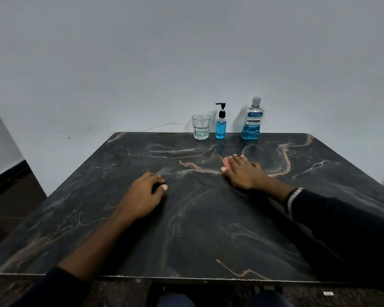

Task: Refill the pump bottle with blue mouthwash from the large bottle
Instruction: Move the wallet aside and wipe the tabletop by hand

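- Both bottles stand at the far edge of the worktop (pixel 186 218): the pump bottle (pixel 220 124) in the middle, the Listerine bottle (pixel 253 119) to its right, both capped.
- Your left hand (pixel 142 196) rests loosely curled, your right hand (pixel 242 171) flat with fingers spread; both hold nothing.
- Unscrew the pump first, steadying its base.
- The glass tumbler (pixel 201 126) just left of the pump bottle could get knocked.

A: The light is dim, flat and bluish. Soft shadows fall on the wall (pixel 186 63) just left of each bottle.

B: The dark desk (pixel 208 229) shows a faint sheen. Its edges bow from wide-angle distortion, and the far right edge is blurred.
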